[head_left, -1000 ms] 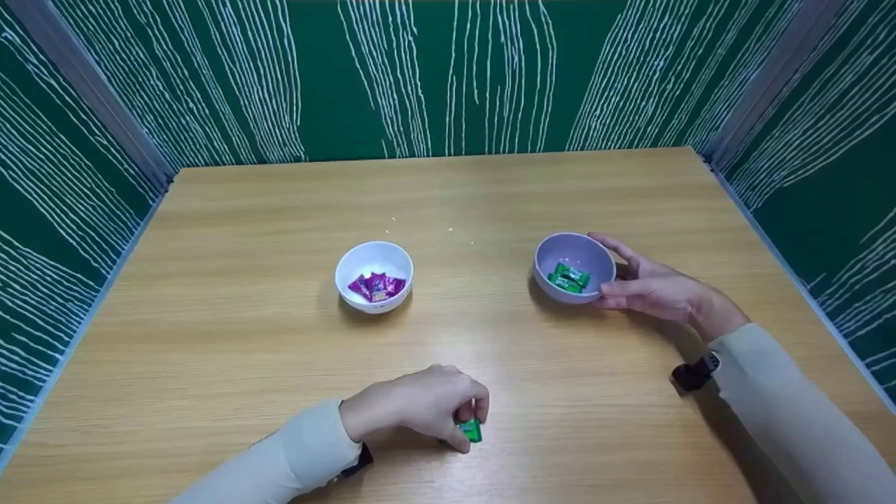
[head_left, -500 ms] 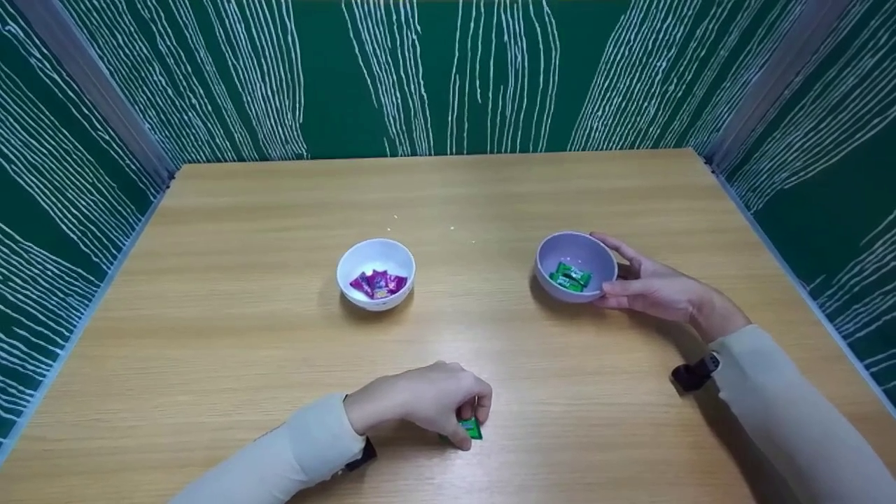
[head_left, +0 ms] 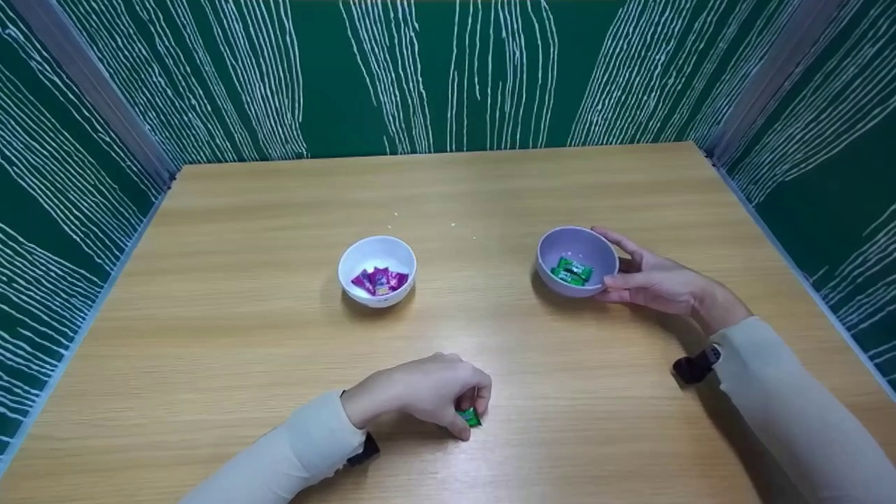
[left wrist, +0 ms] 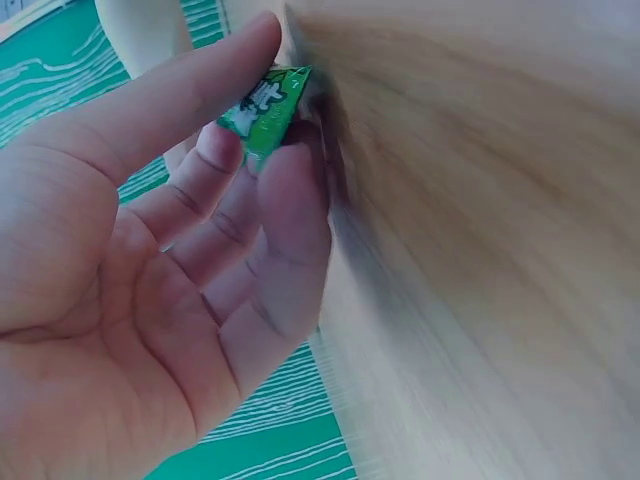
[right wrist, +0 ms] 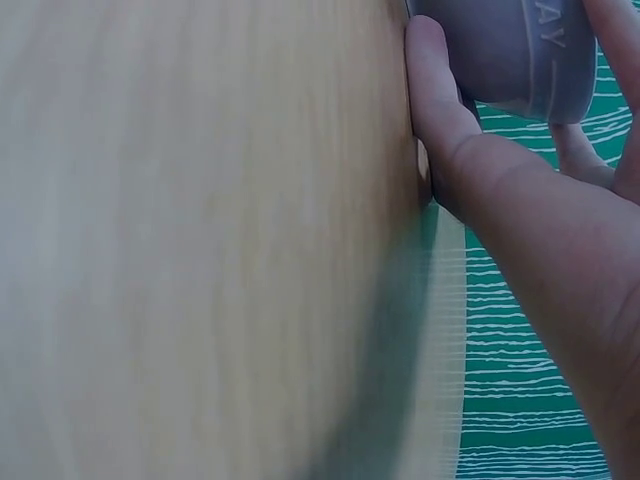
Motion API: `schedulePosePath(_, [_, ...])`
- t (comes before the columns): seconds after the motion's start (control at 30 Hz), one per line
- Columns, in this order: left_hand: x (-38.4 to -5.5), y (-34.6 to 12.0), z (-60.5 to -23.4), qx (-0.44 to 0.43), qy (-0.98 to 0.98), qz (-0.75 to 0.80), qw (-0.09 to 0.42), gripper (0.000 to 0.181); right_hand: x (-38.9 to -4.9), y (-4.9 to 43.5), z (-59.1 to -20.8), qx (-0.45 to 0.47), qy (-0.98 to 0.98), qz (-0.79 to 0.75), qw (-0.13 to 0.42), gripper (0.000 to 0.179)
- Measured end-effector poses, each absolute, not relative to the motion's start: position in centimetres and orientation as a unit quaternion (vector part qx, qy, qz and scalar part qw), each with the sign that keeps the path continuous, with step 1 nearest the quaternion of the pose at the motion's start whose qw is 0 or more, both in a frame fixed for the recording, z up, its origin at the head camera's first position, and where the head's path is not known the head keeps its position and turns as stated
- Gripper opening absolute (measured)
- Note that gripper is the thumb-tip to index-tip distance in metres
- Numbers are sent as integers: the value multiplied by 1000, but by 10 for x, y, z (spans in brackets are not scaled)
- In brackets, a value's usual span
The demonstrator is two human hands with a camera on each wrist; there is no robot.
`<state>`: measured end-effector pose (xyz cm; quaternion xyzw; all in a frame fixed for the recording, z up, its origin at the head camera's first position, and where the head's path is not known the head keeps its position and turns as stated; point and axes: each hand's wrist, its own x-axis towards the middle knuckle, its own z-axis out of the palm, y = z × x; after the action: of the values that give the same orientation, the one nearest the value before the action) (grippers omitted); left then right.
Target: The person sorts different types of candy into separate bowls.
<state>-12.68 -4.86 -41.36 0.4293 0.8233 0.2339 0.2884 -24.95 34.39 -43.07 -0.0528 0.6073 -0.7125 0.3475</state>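
Near the front of the table, my left hand [head_left: 435, 392] pinches a small green wrapped candy [left wrist: 264, 112] between thumb and fingers, close to the wood. My right hand [head_left: 661, 283] holds the right side of a light purple bowl [head_left: 577, 241], thumb toward the front and fingers reaching behind. Inside that bowl lie green wrapped candies [head_left: 571, 272]. In the right wrist view, the outer wall of the purple bowl [right wrist: 490, 45] shows raised lettering. Left of it stands a white bowl [head_left: 369, 253] with several purple wrapped candies [head_left: 380, 281].
Both bowls stand on a wooden table [head_left: 231, 315]. A few tiny white specks [head_left: 453, 225] lie behind them. Green panels [head_left: 329, 84] with white wavy lines border the table at the back and sides.
The green candy at my left fingertips has tilted a little and shows less of itself in the head view. My right hand stays on the purple bowl. The head view has shifted slightly.
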Motion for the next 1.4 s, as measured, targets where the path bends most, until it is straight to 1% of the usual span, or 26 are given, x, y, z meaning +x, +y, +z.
schedulePosePath(0.3, [-129,-41,-409,436,812,246,302,28,-249,344,-431,-41,602,-717,349,84])
schedulePosePath(0.57, [-142,-32,-396,434,783,295,335,25,-249,345,-429,-38,601,-718,349,84])
schedulePosePath(0.7, [-149,-27,-391,451,773,299,331,22,-248,345,-430,-33,593,-724,351,84])
schedulePosePath(0.93, [-158,-21,-386,422,755,337,372,16,-249,342,-430,-32,577,-735,354,84])
schedulePosePath(1.03, [-170,-16,-384,414,757,346,369,16,-249,341,-430,-31,574,-739,353,84])
schedulePosePath(1.13, [-184,-11,-385,392,762,369,359,18,-248,341,-429,-26,573,-739,354,85])
schedulePosePath(1.2, [-192,-10,-386,367,760,393,364,19,-247,342,-429,-25,573,-739,354,86])
schedulePosePath(1.4, [-207,-8,-385,342,756,433,352,23,-246,341,-431,-23,574,-739,352,85])
